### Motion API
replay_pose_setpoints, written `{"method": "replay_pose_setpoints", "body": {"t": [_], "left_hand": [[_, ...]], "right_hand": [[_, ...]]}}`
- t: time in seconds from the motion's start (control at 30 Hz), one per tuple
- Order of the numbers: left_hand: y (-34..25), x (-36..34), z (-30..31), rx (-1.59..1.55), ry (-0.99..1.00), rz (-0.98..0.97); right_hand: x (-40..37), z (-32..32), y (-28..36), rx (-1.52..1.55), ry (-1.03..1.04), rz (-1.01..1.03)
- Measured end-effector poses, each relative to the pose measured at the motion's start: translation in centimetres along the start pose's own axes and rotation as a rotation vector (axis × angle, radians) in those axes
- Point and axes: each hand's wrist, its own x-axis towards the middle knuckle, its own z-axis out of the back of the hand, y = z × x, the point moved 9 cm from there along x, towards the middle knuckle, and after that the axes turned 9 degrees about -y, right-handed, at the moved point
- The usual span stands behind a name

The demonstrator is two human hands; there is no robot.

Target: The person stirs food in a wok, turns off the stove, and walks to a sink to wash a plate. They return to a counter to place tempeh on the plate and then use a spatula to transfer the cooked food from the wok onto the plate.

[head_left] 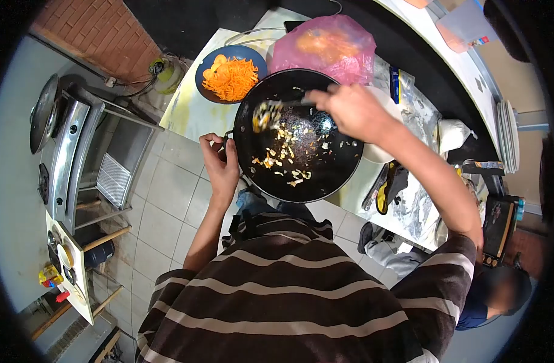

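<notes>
A black wok (313,181) is tilted in front of my body, with small pale and yellowish food pieces (283,145) spread over its left half. My left hand (221,160) is closed at the wok's left side, gripping its small loop handle. Above the wok's right part, my right hand (349,109) is wrapped round the handle of a spatula. The spatula's head (267,115) is blurred by motion at the wok's upper left and has food bits on it. A white bowl or plate (380,152) shows partly behind the wok, under my right forearm.
Behind the wok, a blue plate (202,86) of shredded carrot and a pink plastic bag (356,54) lie on the table (183,115). A stove (71,157) stands at the left. Another person (501,296) is at the lower right. A yellow-and-black item (383,198) lies right of the wok.
</notes>
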Motion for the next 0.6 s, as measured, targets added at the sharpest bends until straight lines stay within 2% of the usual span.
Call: {"method": "replay_pose_setpoints", "body": {"t": [0.1,0.23,0.37,0.43,0.53,0.6], "left_hand": [[0.7,0.0,0.6,0.038,-0.026,0.0],[0.2,-0.3,0.6,0.046,-0.026,0.008],[-0.4,-0.4,0.2,0.028,-0.004,-0.021],[-0.6,-0.5,0.2,0.047,0.005,-0.03],[-1.2,-0.6,-0.1,0.037,0.021,-0.024],[-1.3,-0.4,-0.3,0.035,0.016,-0.04]], "right_hand": [[-2.4,-1.2,1.8,-0.01,0.153,-0.075],[-4.2,-0.8,0.9,-0.082,0.181,-0.073],[-3.4,3.9,-0.8,-0.152,0.126,-0.157],[-2.9,5.8,-1.5,-0.378,0.031,-0.239],[-2.6,4.4,-0.1,-0.439,-0.033,-0.271],[-3.0,1.6,1.3,-0.469,0.016,-0.225]]}}
